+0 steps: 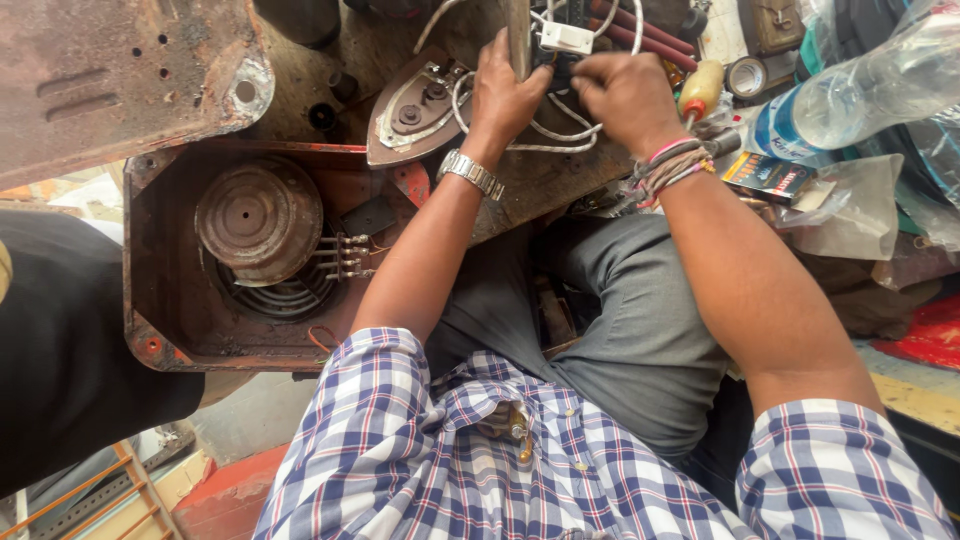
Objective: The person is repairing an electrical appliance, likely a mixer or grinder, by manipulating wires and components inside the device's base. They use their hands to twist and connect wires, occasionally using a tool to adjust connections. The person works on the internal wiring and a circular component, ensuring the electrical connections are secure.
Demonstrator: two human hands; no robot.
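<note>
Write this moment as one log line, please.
left hand: grips metal bar | right hand: pinches white cord | beside: iron base, rusty open casing, plastic bottle

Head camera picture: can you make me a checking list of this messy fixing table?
Surface: worn, rusty bench.
Job's things: grey metal bar and white cord, by an opened iron base.
Clutter: rusty open box holding a round disc; plastic bottle; screwdriver.
Grippers: left hand wraps the bar; right hand fingers pinch at the wires.
Cables: red wires, white connector.
Surroundings: plastic bags.
</note>
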